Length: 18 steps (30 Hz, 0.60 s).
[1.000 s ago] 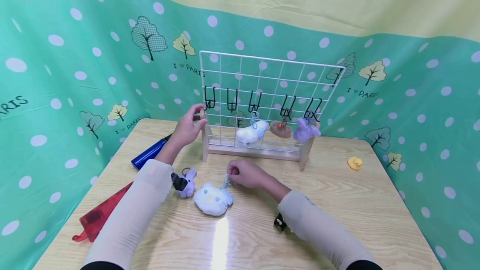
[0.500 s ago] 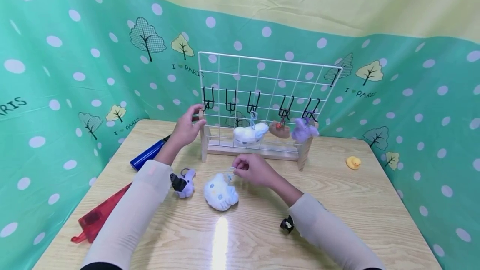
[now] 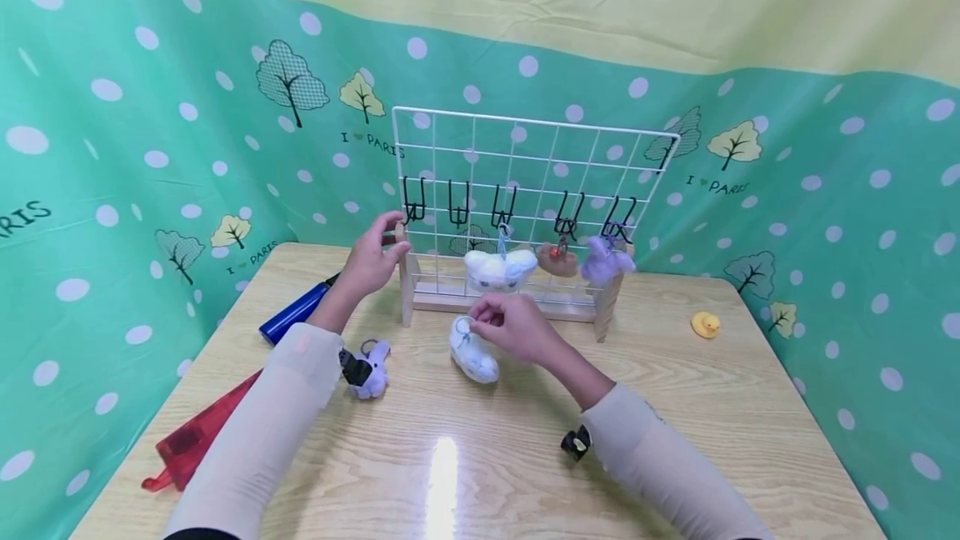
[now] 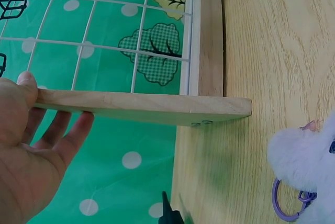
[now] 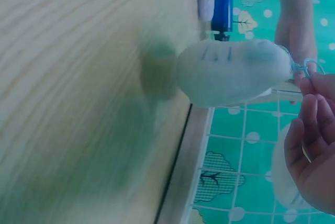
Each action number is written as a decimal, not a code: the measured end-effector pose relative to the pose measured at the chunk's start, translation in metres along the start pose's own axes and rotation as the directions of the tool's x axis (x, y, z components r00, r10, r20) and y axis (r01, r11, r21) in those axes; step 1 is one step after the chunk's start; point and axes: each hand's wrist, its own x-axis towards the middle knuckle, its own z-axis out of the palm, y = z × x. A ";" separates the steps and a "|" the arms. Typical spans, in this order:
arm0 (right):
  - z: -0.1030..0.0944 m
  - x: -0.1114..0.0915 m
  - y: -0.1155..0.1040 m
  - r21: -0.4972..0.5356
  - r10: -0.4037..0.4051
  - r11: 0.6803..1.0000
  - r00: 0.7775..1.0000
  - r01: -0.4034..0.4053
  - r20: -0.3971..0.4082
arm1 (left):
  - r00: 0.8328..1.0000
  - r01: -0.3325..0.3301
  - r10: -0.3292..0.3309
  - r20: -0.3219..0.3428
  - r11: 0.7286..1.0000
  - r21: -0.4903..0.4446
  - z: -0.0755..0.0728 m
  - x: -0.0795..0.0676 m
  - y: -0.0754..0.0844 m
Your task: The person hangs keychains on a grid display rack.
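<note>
My left hand point(image 3: 372, 255) grips the wooden side post point(image 4: 146, 103) of a white wire-grid rack point(image 3: 536, 121), thumb on one face and fingers on the other. With thumb and fingertips my right hand point(image 3: 516, 325) pinches the pale blue ring of a white plush keychain point(image 3: 474, 357). This plush hangs off the table in front of the rack, and the right wrist view shows its shadow on the wood beside the plush body point(image 5: 230, 75). Several black hooks point(image 3: 458, 211) line the grid. On them hang another white plush point(image 3: 498, 272), a brown one point(image 3: 557, 263) and a purple one point(image 3: 606, 261).
A purple plush keychain point(image 3: 375, 373) lies on the table by my left forearm. Left of that arm are a blue cylinder point(image 3: 291, 313) and a red translucent object point(image 3: 198, 436), partly hidden by the sleeve. A yellow rubber duck point(image 3: 705, 324) sits at the right.
My right hand has lifted the white plush keychain by its ring and carried it right and toward the rack; the plush has swung downward. The left hand stays on the post.
</note>
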 end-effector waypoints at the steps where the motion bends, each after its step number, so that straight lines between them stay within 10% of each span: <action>1: -0.001 0.001 -0.001 -0.003 -0.010 1.000 1.000 0.010 -0.010 | 1.000 -0.001 0.001 0.002 1.000 -0.001 0.000 0.000 0.000; 18: -0.015 0.020 -0.038 -0.081 -0.044 0.996 0.983 0.030 -0.176 | 1.000 0.006 -0.006 -0.003 1.000 0.005 -0.001 -0.001 0.002</action>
